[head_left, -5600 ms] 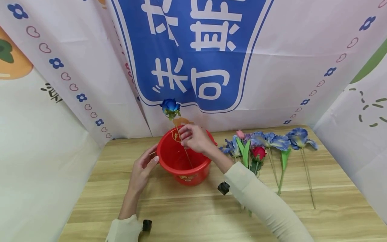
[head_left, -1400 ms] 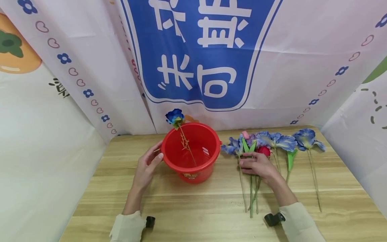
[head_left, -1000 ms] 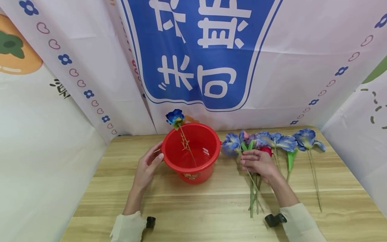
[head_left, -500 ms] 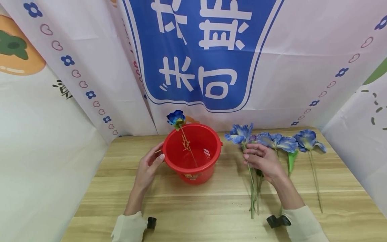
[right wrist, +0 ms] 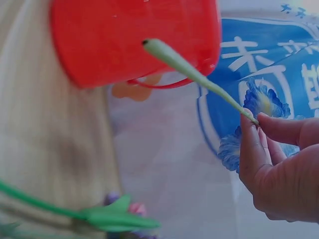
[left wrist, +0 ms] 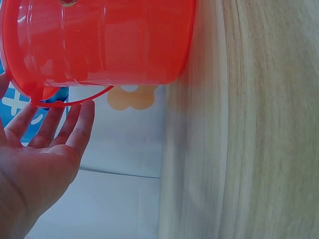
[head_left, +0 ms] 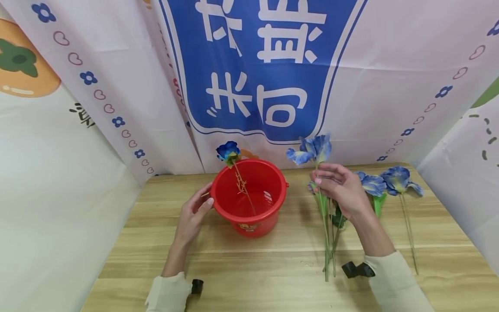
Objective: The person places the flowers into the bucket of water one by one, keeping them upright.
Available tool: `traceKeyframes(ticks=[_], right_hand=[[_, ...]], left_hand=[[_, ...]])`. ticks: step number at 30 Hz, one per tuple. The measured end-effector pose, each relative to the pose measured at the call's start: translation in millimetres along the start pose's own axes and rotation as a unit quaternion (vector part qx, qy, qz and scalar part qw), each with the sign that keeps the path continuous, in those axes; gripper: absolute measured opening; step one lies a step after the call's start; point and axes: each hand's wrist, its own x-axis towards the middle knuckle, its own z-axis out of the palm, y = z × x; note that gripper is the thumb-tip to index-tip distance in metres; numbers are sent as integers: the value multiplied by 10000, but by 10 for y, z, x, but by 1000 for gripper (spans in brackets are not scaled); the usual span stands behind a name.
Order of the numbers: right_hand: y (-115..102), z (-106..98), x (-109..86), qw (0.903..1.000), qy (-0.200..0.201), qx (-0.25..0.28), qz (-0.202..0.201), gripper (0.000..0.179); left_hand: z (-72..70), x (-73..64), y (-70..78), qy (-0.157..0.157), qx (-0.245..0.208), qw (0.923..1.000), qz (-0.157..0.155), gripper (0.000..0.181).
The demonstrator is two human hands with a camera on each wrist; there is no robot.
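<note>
In the head view my right hand (head_left: 343, 190) pinches the stem of a blue artificial iris (head_left: 312, 149), its bloom raised above the table. The right wrist view shows the pale green stem (right wrist: 194, 77) between thumb and fingertips, its end pointing at the bucket. My left hand (head_left: 192, 214) rests against the left side of a red bucket (head_left: 257, 225). In the left wrist view its fairly straight fingers touch the bucket's thin red handle (left wrist: 75, 102). A blue rose (head_left: 228, 151) leans in the bucket, its bloom above the far rim.
Right of the bucket lie more artificial flowers, among them another iris (head_left: 399, 178), a green-leaved stem (head_left: 379, 203) and crossed stems (head_left: 329, 255). The wooden table (head_left: 249, 277) meets a printed cloth backdrop (head_left: 374, 108) behind the bucket.
The right hand has gone from the bucket and blue rose to the flowers on the right, taken hold of an iris and lifted it. The left hand stays at the bucket.
</note>
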Motion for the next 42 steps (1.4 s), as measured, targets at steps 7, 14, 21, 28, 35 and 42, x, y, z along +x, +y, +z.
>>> traceKeyframes(ticks=[7, 14, 21, 28, 35, 42], right_hand=[[-293, 158, 96, 9998, 39, -148, -133, 54], [-498, 364, 191, 9993, -3, -165, -328, 53], [-623, 571, 269, 9990, -53, 14, -449, 50], [-705, 783, 349, 9979, -81, 67, -646, 49], [-755, 1001, 425, 9962, -180, 172, -837, 48], [-758, 1206, 504, 9957, -151, 28, -912, 47]], left_hand=[[3, 24, -9, -25, -70, 10000, 54, 50], [-2, 30, -25, -35, -108, 9999, 70, 50], [-6, 31, -20, -33, -73, 9999, 89, 50], [-11, 23, -20, -7, -46, 10000, 41, 50], [-2, 14, -25, 5, -20, 10000, 46, 50], [9, 10, -30, 4, -59, 9999, 93, 49]])
